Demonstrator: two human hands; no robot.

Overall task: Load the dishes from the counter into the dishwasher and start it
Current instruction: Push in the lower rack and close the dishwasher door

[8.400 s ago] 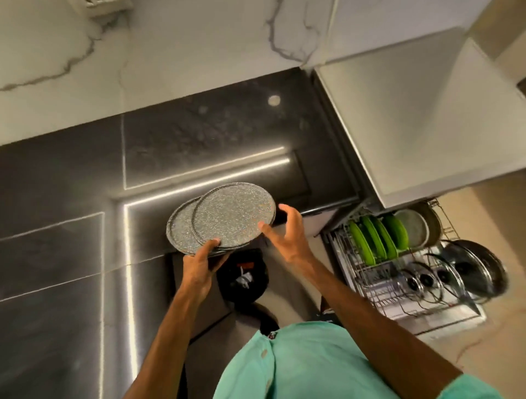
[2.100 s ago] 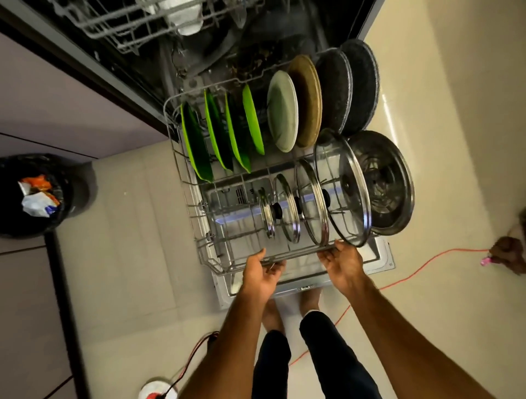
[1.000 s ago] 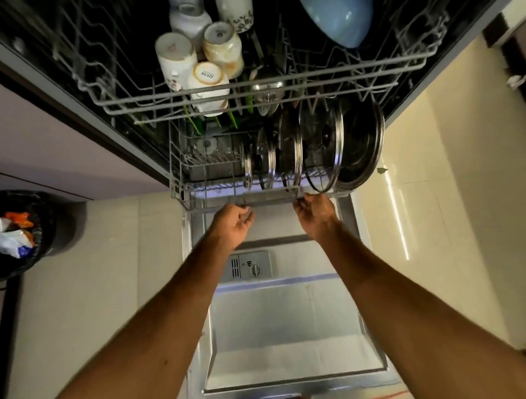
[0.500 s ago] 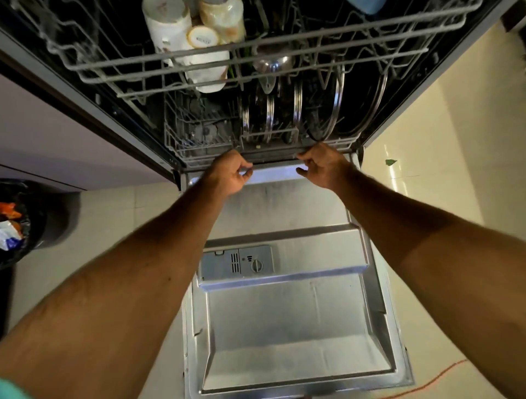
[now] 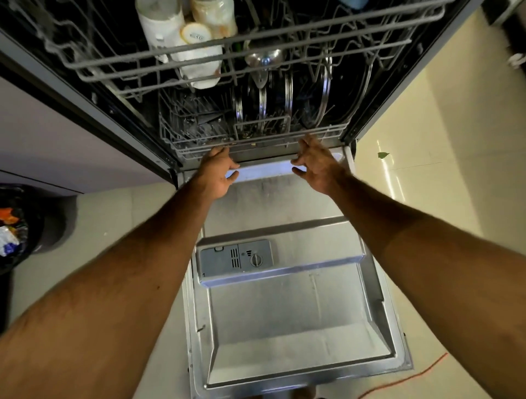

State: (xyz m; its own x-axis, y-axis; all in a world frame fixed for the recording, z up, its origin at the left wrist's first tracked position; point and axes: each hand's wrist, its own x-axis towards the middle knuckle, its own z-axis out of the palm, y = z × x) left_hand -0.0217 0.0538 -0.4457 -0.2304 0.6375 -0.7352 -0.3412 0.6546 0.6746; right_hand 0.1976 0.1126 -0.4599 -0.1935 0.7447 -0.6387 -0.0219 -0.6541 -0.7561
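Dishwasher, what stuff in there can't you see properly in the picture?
Head view:
- Back of the lower rack: dark, and the upper rack covers it.
- Blue item: cut off by the top edge.
- Mugs: partly cut off by the top edge; writing on one base too small.
- Bin: cut off by the left edge.
- Start buttons: not visible; the open door shows only its inner side.

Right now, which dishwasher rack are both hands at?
The lower rack, the one with upright pot lids. Left hand and right hand are at its front rim; the upper rack with cups sits untouched above.
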